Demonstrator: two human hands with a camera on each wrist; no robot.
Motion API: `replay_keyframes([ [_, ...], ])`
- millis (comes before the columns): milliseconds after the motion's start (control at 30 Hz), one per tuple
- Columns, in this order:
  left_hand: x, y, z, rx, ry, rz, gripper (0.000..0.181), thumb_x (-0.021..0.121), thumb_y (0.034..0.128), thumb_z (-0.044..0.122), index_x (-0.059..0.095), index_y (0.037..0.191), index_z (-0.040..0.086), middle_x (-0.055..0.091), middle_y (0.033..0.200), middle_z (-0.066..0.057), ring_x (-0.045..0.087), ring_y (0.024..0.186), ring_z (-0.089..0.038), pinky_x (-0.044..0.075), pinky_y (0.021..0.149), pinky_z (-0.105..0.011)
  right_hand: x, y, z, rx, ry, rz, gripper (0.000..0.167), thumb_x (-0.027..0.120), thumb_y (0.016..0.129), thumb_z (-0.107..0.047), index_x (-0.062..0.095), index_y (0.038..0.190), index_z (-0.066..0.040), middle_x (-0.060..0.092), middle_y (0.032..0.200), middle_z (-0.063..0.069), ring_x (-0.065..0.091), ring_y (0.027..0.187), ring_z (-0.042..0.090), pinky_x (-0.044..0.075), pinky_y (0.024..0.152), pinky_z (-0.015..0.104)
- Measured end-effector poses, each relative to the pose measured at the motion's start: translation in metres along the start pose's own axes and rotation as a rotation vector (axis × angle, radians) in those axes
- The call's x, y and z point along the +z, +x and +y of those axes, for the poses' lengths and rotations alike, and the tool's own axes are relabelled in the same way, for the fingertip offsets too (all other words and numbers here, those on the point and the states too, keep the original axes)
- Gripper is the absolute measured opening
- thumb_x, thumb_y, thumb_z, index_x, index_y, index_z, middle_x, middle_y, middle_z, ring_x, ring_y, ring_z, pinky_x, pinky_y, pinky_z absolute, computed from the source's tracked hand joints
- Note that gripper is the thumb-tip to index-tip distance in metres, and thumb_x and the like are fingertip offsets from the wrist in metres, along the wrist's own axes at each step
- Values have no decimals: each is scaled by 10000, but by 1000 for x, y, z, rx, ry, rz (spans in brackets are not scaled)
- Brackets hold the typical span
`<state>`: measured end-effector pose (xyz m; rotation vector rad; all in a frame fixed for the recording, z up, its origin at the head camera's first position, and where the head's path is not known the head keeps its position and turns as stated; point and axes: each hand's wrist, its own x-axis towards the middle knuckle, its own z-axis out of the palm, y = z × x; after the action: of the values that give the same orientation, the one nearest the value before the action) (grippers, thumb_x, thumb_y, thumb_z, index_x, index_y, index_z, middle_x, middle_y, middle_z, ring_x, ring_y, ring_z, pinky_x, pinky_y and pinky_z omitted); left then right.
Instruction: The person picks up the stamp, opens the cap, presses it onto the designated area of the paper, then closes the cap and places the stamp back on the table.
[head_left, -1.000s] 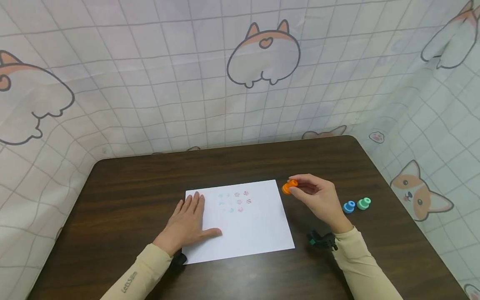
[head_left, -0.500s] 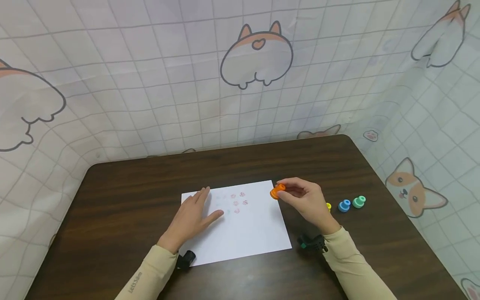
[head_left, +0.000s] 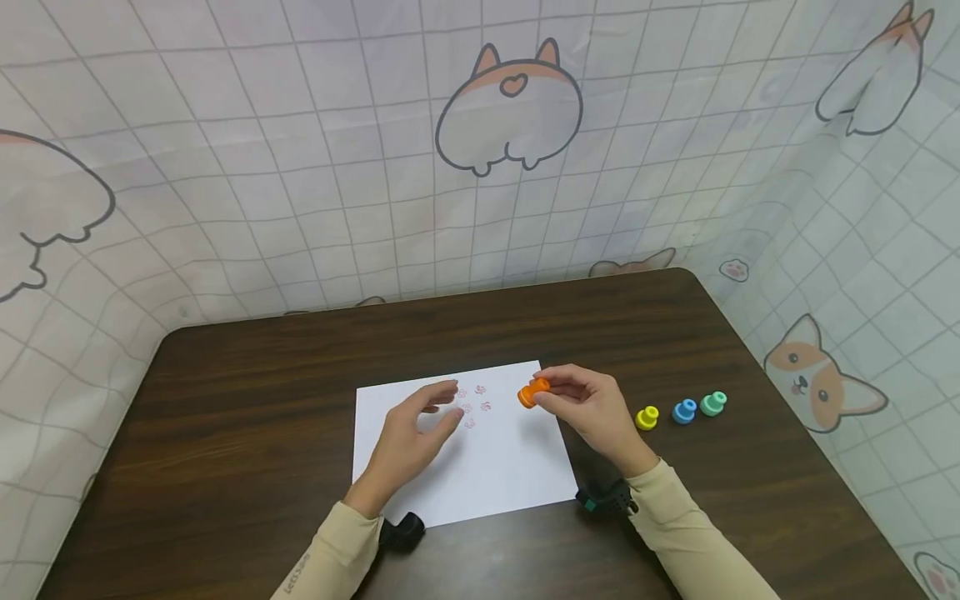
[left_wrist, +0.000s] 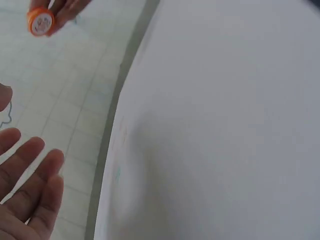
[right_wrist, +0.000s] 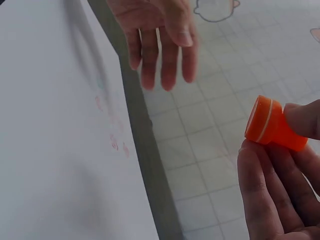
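My right hand (head_left: 592, 408) pinches an orange stamp (head_left: 529, 395) between thumb and fingers, above the right part of a white sheet of paper (head_left: 495, 475). In the left wrist view, the round end of the stamp (left_wrist: 41, 23) shows a pale disc with a small picture. A thin light line runs round its wide end in the right wrist view. Over the left part of the sheet, my left hand (head_left: 408, 442) is raised with fingers loosely bent, holding nothing. Small red flower prints (head_left: 481, 390) are visible on the paper; the left hand hides some marks.
To the right of the sheet, a yellow stamp (head_left: 647, 418), a blue stamp (head_left: 684, 411) and a mint green stamp (head_left: 713, 403) stand in a row on the dark wooden table (head_left: 262, 392). A patterned cloth (head_left: 337, 167) hangs behind the table.
My left hand has lifted off the paper and shifted right. The right hand has carried the orange stamp left, from beside the sheet to above it, and the yellow stamp has come into view.
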<state>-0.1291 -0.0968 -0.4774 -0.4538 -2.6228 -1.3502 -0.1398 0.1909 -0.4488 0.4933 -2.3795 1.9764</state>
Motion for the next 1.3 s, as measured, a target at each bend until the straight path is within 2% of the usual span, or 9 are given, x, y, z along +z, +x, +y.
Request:
replay_keyframes([
  [100, 7, -2, 5, -17, -82, -10, 382, 743, 963, 233, 669, 1335, 178, 746, 1273, 17, 728, 1117, -148, 599, 976, -354, 5, -1, 0, 17, 13, -10, 288, 794, 900, -77, 731, 1173, -7, 742, 1151, 242, 762, 912, 60, 623, 857, 217],
  [267, 14, -7, 9, -30, -132, -5, 366, 761, 949, 212, 692, 1300, 135, 755, 1240, 32, 733, 1061, -152, 607, 961, -349, 12, -3, 0, 30, 34, -35, 289, 794, 897, -74, 731, 1168, 4, 740, 1151, 252, 766, 922, 64, 625, 867, 229],
  [567, 18, -14, 6, 18, -266, 10, 339, 774, 936, 153, 695, 1254, 70, 770, 1183, -47, 751, 1029, -169, 616, 928, -288, 27, -5, 3, 42, 55, -80, 282, 790, 893, -49, 737, 1164, 9, 737, 1159, 250, 767, 933, 71, 628, 857, 233],
  [700, 20, -16, 6, 19, -315, 20, 339, 784, 927, 153, 696, 1239, 53, 773, 1159, -66, 744, 1022, -173, 610, 901, -243, 32, -7, 4, 51, 62, -93, 282, 794, 893, -64, 741, 1162, 0, 740, 1165, 244, 767, 938, 88, 629, 863, 242],
  [900, 24, -22, 7, 21, -423, -7, 368, 803, 901, 107, 679, 1230, -3, 754, 1171, -108, 738, 1037, -183, 600, 897, -215, 40, -11, 6, 72, 83, -104, 286, 793, 897, -76, 738, 1166, 3, 740, 1165, 246, 769, 940, 84, 629, 869, 245],
  [1067, 26, -24, 7, 46, -466, -20, 390, 822, 876, 79, 674, 1221, -24, 742, 1170, -142, 734, 1022, -192, 606, 880, -223, 45, -13, 8, 71, 116, -116, 285, 786, 906, -78, 731, 1172, 7, 736, 1171, 251, 769, 934, 80, 629, 866, 240],
  [1300, 29, -26, 5, 18, -507, -8, 376, 843, 852, 72, 697, 1195, 21, 741, 1156, -135, 720, 988, -90, 607, 863, -208, 50, -15, 13, 80, 144, -143, 296, 789, 909, -99, 728, 1181, -1, 719, 1195, 253, 773, 955, 96, 628, 880, 250],
])
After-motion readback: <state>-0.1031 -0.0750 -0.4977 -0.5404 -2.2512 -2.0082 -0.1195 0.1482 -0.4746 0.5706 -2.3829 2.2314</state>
